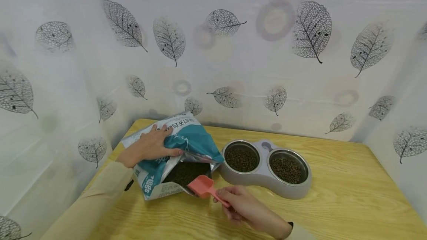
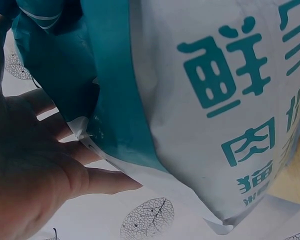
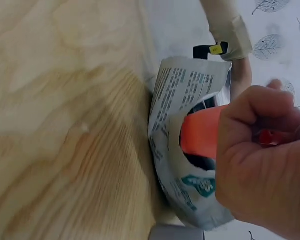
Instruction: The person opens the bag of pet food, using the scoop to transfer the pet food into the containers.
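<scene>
A teal and white pet food bag (image 1: 197, 136) lies on its side on the table, its mouth toward me with dark kibble (image 1: 186, 172) inside. My left hand (image 1: 151, 144) rests on top of the bag with the fingers spread; the left wrist view shows the same hand (image 2: 45, 160) along the bag's edge. By its handle, my right hand (image 1: 241, 206) grips a coral-red scoop (image 1: 202, 185), whose bowl is at the bag's mouth. In the right wrist view the scoop (image 3: 202, 132) is partly hidden behind the hand (image 3: 265, 155).
Right of the bag stands a grey double feeder (image 1: 263, 171) with two metal bowls, each holding brown kibble (image 1: 241, 159). The wood-grain table (image 1: 347, 180) meets a leaf-patterned curtain (image 1: 233, 62) behind and at both sides.
</scene>
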A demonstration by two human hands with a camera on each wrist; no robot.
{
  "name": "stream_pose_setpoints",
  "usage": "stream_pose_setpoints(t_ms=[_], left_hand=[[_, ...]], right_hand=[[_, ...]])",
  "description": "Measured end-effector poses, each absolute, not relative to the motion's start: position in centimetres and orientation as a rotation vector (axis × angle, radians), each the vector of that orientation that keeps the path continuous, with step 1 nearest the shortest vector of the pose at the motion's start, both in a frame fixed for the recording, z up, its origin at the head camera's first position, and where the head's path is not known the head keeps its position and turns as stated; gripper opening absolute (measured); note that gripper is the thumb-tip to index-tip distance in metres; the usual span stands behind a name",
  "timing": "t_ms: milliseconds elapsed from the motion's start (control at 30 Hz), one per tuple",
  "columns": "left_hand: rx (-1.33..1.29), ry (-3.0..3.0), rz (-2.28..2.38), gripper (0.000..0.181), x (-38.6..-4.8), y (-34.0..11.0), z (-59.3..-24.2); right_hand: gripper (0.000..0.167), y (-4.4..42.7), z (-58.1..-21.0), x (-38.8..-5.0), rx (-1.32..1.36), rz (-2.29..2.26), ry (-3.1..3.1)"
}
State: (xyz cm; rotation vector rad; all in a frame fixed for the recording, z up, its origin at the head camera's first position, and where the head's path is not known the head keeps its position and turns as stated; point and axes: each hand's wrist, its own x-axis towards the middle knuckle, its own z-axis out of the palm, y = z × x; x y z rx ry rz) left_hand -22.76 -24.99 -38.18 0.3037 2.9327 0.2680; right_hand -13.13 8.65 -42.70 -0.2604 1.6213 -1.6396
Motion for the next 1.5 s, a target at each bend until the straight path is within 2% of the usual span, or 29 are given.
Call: stream_pose_setpoints(t_ms=[400, 833, 1100, 1500], left_hand=[[0.309, 2.933, 0.273, 0.111, -22.8, -24.8, -38.0], [0.302, 2.935, 0.267, 0.111, -22.8, -24.7, -38.0], [0.289, 2.924, 0.267, 0.110, -22.7, -24.8, -38.0], [0.294, 2.932, 0.275, 0.113, -22.7, -24.8, -38.3]], right_hand=[[0.018, 5.3, -43.1, -13.8, -0.178, -1.728, 1.371], [0.019, 2.7, -43.8, -14.6, -0.104, -1.696, 1.524], [0.027, 4.3, -44.6, -14.2, -0.148, -1.649, 1.581], [0.025, 6.6, -44.2, -13.4, -0.176, -1.611, 1.646]])
